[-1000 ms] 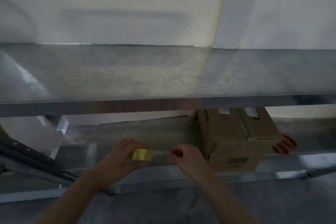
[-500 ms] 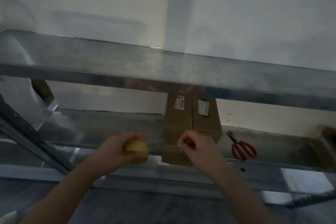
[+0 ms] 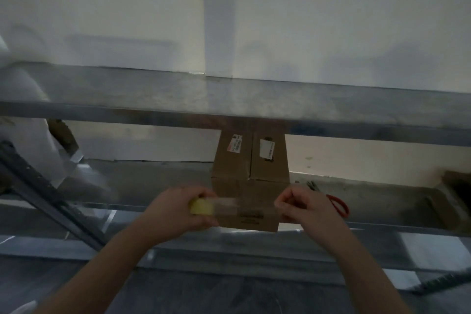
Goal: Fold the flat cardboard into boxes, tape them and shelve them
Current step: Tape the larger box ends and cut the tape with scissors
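Left hand (image 3: 175, 209) grips tape roll (image 3: 201, 207); right hand (image 3: 303, 205) pinches tape strip (image 3: 244, 205) taut.

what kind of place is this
Probably a storeroom or packing area: metal shelving along a plain wall, a cardboard box on it, red-handled scissors beside the box.

Brown cardboard box (image 3: 249, 176) sits upright on the lower metal shelf (image 3: 158, 181), top flaps shut w/ a seam down the middle & one white label on each flap; dark print on its front face. Yellowish tape roll (image 3: 202, 207) is gripped in the L hand (image 3: 175, 209), just front-left of the box. A clear strip (image 3: 244, 208) runs level from it across the box's front to the R hand (image 3: 305, 208), which pinches its end.
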